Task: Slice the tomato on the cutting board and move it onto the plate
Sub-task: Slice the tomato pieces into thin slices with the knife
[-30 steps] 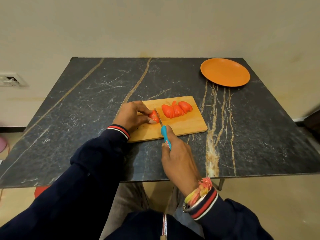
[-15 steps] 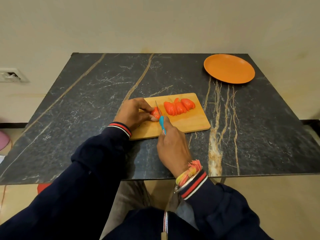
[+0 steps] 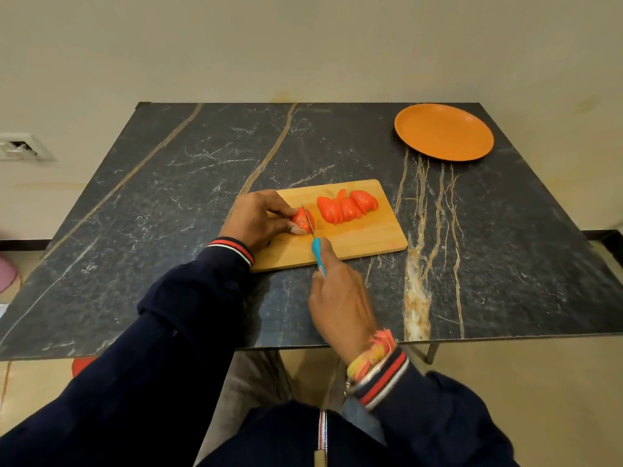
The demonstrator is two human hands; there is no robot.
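On my feed the left hand (image 3: 259,219) sits at the left end of the cutting board (image 3: 364,241), fingers curled over the uncut tomato piece (image 3: 301,218) and thumb tucked against its near side, pinning it to the wood. The right hand (image 3: 340,305) comes in from the near edge of the worktop (image 3: 168,214), wrapped round the blue handle of the knife (image 3: 317,254) with the forefinger laid along the top. I read the thin blade as running away from me, its edge set into the right part of the held piece, close to the left fingertips. I cannot tell how deep the cut goes. To the right of the blade, apart from the held piece, a row of slices (image 3: 347,206) leans together on the far half of the board. The board lies near the middle of the dark, veined worktop, angled a little, its near left corner hidden under my dark sleeve (image 3: 188,298). The orange plate (image 3: 444,132) stands at the far right corner, well apart from the board, with nothing on it. Orange and yellow threads (image 3: 372,350) circle the right wrist above the striped cuff. On the pale wall (image 3: 303,45) at far left I can see a socket (image 3: 20,147).
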